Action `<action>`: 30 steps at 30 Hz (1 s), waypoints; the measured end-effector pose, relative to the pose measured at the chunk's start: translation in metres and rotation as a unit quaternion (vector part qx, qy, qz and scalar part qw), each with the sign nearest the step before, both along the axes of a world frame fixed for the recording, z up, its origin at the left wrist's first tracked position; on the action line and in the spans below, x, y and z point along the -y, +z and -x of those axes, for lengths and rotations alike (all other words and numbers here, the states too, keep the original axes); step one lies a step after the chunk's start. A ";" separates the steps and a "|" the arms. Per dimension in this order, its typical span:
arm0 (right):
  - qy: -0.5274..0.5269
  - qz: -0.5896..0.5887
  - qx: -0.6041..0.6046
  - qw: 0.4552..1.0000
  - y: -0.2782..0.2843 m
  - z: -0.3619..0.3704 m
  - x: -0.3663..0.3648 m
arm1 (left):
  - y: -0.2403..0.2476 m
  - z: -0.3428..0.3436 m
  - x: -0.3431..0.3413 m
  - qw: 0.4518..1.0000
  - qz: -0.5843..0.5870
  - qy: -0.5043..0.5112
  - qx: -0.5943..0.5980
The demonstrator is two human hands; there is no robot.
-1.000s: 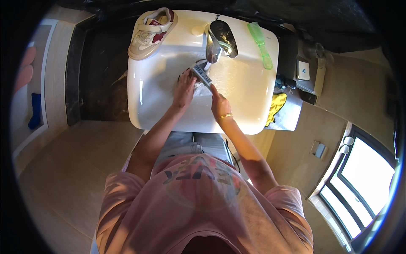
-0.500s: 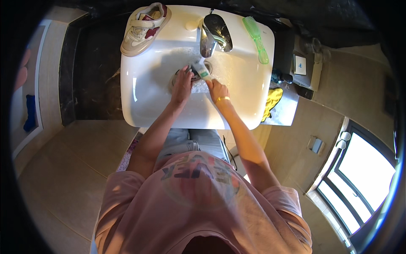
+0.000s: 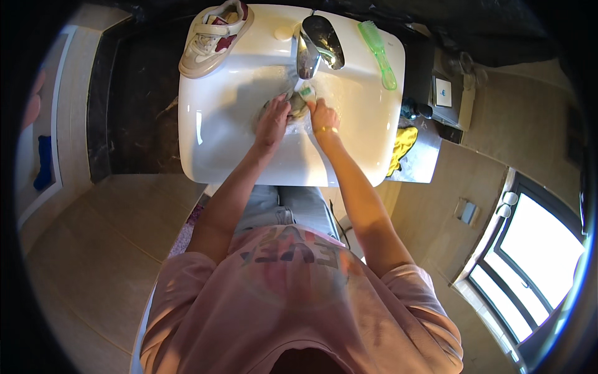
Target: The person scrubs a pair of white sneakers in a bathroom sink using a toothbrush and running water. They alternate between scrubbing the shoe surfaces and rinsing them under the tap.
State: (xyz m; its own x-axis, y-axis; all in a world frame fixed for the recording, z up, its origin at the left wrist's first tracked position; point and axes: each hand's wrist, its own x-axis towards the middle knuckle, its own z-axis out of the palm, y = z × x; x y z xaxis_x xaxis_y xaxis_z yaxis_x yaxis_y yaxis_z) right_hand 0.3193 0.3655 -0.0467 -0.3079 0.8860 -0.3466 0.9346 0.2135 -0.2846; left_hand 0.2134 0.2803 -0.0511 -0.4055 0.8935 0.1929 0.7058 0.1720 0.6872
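A: How does the handled object appear?

B: One wet, greyish-beige object, partly hidden, is shown in one white sink, between the fingers of both hands. It is gripped by the left hand's curled fingers; one pale brush with a green patch is pinched by the right hand's.

A: What is counted beyond the fingers?

B: One faucet straight ahead; leftward, one cream-and-maroon shoe; rightward, one translucent green brush.

Bright light fills a dark-framed window beside a beige wall.
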 end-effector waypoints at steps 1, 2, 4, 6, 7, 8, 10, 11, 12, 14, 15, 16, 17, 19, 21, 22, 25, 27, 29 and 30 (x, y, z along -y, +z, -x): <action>-0.011 -0.007 -0.008 1.000 0.002 0.003 0.000 | 0.002 -0.003 -0.002 0.999 0.022 0.011 0.028; -0.022 -0.013 -0.016 1.000 0.004 0.005 0.001 | 0.003 -0.005 -0.004 0.997 0.045 0.020 0.056; -0.022 -0.010 -0.046 0.999 0.004 0.003 0.006 | 0.006 -0.005 -0.003 0.960 0.051 0.078 0.266; -0.011 0.013 -0.082 0.996 0.006 -0.019 0.032 | 0.004 -0.005 -0.005 0.956 0.048 0.086 0.275; -0.030 0.071 -0.105 0.991 0.013 -0.024 0.038 | -0.001 -0.005 -0.004 0.980 0.044 0.072 0.181; -0.048 0.130 -0.128 0.982 0.021 -0.028 0.042 | -0.007 -0.005 -0.003 0.994 0.040 0.059 0.084; -0.047 0.130 -0.144 0.980 0.022 -0.035 0.043 | -0.007 -0.004 -0.003 0.996 0.039 0.051 0.069; -0.021 0.073 -0.137 0.988 0.014 -0.038 0.039 | -0.007 -0.004 -0.002 0.996 0.039 0.047 0.062; 0.005 0.016 -0.129 0.991 0.008 -0.040 0.033 | -0.004 -0.006 -0.002 0.997 0.057 0.037 0.044; 0.008 -0.025 -0.032 0.999 0.014 -0.043 0.013 | 0.007 -0.005 0.000 0.995 0.094 0.018 0.006; 0.002 -0.045 -0.058 0.997 0.014 -0.045 0.010 | 0.014 -0.003 -0.002 0.994 0.093 0.005 -0.060; -0.005 -0.066 -0.083 0.994 0.013 -0.048 0.009 | 0.021 0.000 -0.004 0.988 0.091 -0.008 -0.126; -0.040 -0.076 -0.120 0.989 0.011 -0.052 0.007 | 0.025 0.002 -0.005 0.977 0.089 -0.021 -0.190; -0.105 -0.096 -0.194 0.971 0.004 -0.059 0.008 | 0.015 0.005 -0.013 0.941 0.126 -0.127 -0.286; -0.174 0.061 -0.156 0.970 -0.004 -0.066 0.012 | 0.015 0.012 -0.027 0.904 0.107 -0.246 -0.333; -0.203 0.138 -0.136 0.960 -0.005 -0.067 0.012 | 0.013 0.014 -0.036 0.892 0.164 -0.285 -0.310; -0.242 0.148 -0.161 0.945 -0.018 -0.072 0.013 | 0.008 0.024 -0.065 0.851 0.284 -0.370 -0.242; -0.237 0.133 -0.166 0.948 -0.023 -0.076 0.007 | 0.019 0.033 -0.065 0.885 0.250 -0.342 -0.190; -0.201 0.092 -0.135 0.966 -0.020 -0.078 0.000 | 0.019 0.038 -0.062 0.920 0.196 -0.297 -0.165; -0.179 0.072 -0.121 0.974 -0.015 -0.075 -0.002 | 0.018 0.041 -0.059 0.935 0.203 -0.259 -0.136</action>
